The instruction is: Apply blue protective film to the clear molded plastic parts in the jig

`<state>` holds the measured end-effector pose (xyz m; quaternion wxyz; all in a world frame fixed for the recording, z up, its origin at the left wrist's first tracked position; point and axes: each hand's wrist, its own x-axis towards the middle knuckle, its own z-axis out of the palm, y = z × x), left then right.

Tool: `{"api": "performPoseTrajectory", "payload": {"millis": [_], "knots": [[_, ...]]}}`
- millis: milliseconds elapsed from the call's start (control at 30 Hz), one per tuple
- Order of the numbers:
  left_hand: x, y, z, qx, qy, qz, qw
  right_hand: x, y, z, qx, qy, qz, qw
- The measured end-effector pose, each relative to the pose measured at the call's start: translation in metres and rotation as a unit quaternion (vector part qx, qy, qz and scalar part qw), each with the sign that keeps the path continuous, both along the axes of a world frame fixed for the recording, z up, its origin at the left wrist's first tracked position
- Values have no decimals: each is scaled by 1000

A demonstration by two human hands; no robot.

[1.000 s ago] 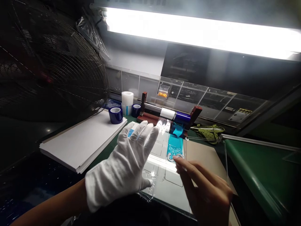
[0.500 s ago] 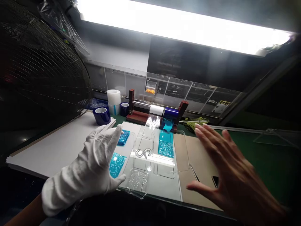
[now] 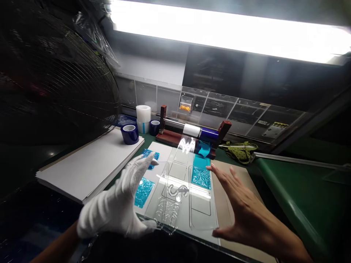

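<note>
My left hand [image 3: 120, 201], in a white glove, is over the left side of the work surface, thumb and fingers spread apart. My bare right hand [image 3: 241, 204] is over the beige board [image 3: 244, 171], also open with its fingers apart. Between them lies a pale sheet [image 3: 203, 219] with thin dark rectangular outlines and a grey S-shaped mark [image 3: 178, 190]. Clear plastic with faint rounded edges overlaps it; whether either hand touches it I cannot tell. Turquoise film pieces [image 3: 144, 191] sit beside my left hand, and crinkled turquoise film [image 3: 201, 177] near my right fingertips.
A wooden holder [image 3: 167, 138] carries a white roll [image 3: 191, 129] and a blue roll [image 3: 210, 133] at the back. Blue tape [image 3: 129, 135] stands on stacked white sheets [image 3: 82, 166]. A large fan [image 3: 63, 73] is at left, a yellow-green cloth [image 3: 242, 150] at right.
My right hand has moved left and inward, and my left hand has shifted slightly right and down in view. The camera view has turned a little left. Both hands stay open.
</note>
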<state>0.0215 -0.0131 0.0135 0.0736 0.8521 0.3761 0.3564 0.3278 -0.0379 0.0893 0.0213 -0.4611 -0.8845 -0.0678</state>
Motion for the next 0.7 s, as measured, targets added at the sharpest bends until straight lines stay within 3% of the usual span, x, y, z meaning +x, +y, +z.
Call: {"api": "performPoseTrajectory", "payload": {"millis": [100, 167, 300, 400, 500, 600, 700], "knots": [[17, -4, -12, -70, -154, -98, 981, 0, 1, -27, -60, 58, 5, 996], [31, -6, -21, -106, -242, -129, 956, 2, 2, -41, -86, 93, 19, 992], [34, 1, -29, -142, -245, -121, 951, 16, 4, -42, -71, 136, 37, 987], [17, 12, -19, -124, -107, -101, 981, 24, 5, -23, -16, 85, 32, 996], [12, 21, 3, -65, 135, -10, 989, 10, 5, -2, 54, -1, 18, 998], [33, 24, 25, 12, 349, 57, 935, -22, 7, 9, 103, -60, 32, 992], [59, 26, 29, 57, 452, 79, 887, -39, 11, 10, 119, -90, 42, 988]]}}
